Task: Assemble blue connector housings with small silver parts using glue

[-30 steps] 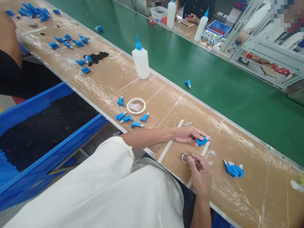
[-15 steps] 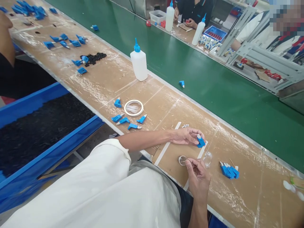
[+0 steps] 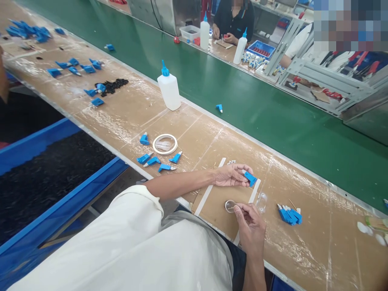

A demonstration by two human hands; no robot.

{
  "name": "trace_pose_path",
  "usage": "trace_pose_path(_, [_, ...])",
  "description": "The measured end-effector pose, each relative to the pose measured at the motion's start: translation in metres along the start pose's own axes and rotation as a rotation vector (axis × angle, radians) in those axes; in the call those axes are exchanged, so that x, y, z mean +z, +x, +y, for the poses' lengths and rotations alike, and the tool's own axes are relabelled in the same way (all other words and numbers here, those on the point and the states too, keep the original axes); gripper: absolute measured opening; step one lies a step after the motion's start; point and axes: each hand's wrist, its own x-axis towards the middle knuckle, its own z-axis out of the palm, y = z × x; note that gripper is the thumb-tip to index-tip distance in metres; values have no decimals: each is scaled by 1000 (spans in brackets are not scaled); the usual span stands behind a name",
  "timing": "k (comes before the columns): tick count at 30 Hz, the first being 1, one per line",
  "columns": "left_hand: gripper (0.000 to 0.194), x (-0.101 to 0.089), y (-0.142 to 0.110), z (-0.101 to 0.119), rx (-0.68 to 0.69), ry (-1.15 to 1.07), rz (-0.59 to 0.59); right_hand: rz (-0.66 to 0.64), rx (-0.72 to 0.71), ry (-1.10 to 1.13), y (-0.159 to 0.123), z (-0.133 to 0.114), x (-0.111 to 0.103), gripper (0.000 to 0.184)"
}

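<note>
Green conveyor belt [image 3: 266,113] along the far side of a brown table [image 3: 309,254]; across it, a co-worker in a dark shirt [image 3: 235,24] has both hands near a red piece. On my remote feed, the left hand [image 3: 228,176] reaches in from the left, fingers closed on a blue plastic part [image 3: 250,178] with a white tip, held above the far right of a cardboard sheet [image 3: 215,208] crossed by white tape strips. Nearer me, the right hand [image 3: 250,220] has thumb and fingers pinched on a thin stick [image 3: 233,207]. Its tip is at a small round dish [image 3: 225,207]; I cannot tell whether it touches the contents.

Just beyond the left hand I note a small heap of white pieces [image 3: 232,161]. Beside the right hand, on its right, lies something clear [image 3: 262,202], outline hard to read. Farther right, a row of blue parts [image 3: 290,216] lies packed together, a second stick [image 3: 292,204] next to them.

To the left, five loose blue parts lie around a tape roll [image 3: 165,152]. Squeeze bottle [image 3: 169,93] with blue nozzle upright near the belt. Black pieces [image 3: 113,86] heaped at far left; a blue bin [image 3: 97,178], near left, holds many more.
</note>
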Motion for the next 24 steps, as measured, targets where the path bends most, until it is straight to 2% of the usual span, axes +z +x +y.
trace_pose_path(6, [29,6,-3,3,-6,-28,8,-4,-5,10,0,1,1,32])
trace_pose_path(8, [16,8,-3,5,-6,-60,22,-7,4,14,0,1,1,31])
trace_pose_path(9, [8,9,-3,6,2,-73,50,-9,4,14,1,2,1,31])
trace_pose_path(13, [17,7,2,7,32,-102,224,-19,-14,34,1,3,0,25])
trace_pose_path(15, [14,6,4,8,32,-125,254,-16,-10,68,2,4,-2,22])
trace_pose_path(20, [25,8,0,14,64,-158,203,4,19,104,2,6,-7,24])
trace_pose_path(24, [25,7,-1,15,74,-157,178,12,-59,35,3,3,-10,22])
